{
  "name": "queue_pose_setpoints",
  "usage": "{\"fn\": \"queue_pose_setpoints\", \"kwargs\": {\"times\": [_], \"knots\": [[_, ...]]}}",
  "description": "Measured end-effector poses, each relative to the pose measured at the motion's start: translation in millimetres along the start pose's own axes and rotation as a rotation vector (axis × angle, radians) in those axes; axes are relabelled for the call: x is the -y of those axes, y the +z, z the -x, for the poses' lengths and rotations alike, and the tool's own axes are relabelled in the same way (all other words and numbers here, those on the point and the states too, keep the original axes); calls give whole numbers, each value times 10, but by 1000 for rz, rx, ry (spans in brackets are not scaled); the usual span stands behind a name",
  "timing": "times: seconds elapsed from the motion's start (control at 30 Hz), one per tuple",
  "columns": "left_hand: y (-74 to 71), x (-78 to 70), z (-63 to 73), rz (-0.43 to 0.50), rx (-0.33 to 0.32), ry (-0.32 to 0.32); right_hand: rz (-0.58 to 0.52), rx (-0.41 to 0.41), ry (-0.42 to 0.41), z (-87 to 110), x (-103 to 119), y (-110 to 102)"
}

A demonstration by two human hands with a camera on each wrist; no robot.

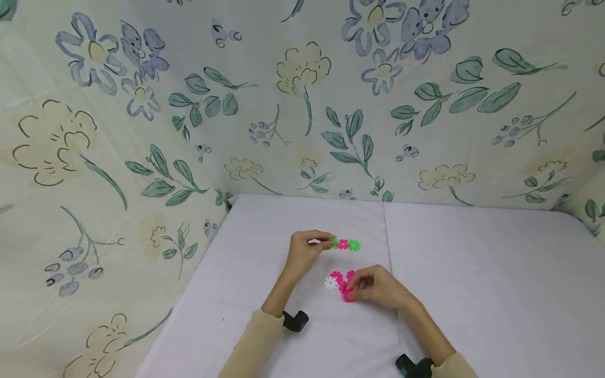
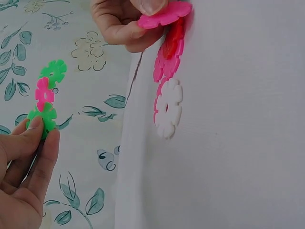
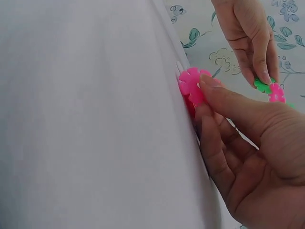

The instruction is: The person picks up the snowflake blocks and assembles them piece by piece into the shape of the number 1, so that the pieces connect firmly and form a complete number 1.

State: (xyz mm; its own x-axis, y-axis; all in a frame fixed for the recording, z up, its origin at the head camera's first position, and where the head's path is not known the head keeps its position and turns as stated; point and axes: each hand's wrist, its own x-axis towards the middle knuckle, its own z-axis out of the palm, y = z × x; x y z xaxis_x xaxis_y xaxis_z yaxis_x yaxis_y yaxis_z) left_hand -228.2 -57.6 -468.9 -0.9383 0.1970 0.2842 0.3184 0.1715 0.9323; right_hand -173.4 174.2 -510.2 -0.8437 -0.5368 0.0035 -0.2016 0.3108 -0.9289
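My left hand [image 1: 304, 251] pinches one end of a short chain of flower-shaped interlocking discs, a pink disc [image 1: 343, 244] between two green discs [image 2: 53, 71]. In the left wrist view the thumb and fingertips grip the lower green one. Nearer to me, my right hand [image 1: 380, 287] pinches a pink flower disc [image 3: 191, 85] between thumb and fingers. Beside it are more pink discs [image 1: 336, 275], a red disc [image 2: 172, 42] and a white disc [image 1: 330, 283]. The white disc overlaps a pink one. My right fingers partly hide this group, so which pieces are joined I cannot tell.
A white cloth [image 1: 472, 283] with a crease covers the table. Floral fabric [image 1: 264, 121] hangs behind and to the left. A black device [image 1: 295, 321] sits at the left wrist, and another black device [image 1: 413, 366] at the right.
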Motion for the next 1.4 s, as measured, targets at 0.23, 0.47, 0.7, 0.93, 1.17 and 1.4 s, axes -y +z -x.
{"fn": "queue_pose_setpoints", "kwargs": {"times": [0.23,0.47,0.7,0.93,1.17,1.4], "knots": [[6,-1,-6,1,1,15,-71,-48,65,22,13,-88],[7,14,0,-6,-10,-4,-175,-366,203,37,10,-150],[9,35,-4,-3,-23,-14,-239,-588,150,50,75,-206],[14,24,6,-14,-13,18,-298,-716,78,54,161,-212],[34,3,11,-23,0,69,-380,-780,86,31,199,-214],[65,-28,21,-75,5,110,-424,-791,77,22,209,-191]]}}
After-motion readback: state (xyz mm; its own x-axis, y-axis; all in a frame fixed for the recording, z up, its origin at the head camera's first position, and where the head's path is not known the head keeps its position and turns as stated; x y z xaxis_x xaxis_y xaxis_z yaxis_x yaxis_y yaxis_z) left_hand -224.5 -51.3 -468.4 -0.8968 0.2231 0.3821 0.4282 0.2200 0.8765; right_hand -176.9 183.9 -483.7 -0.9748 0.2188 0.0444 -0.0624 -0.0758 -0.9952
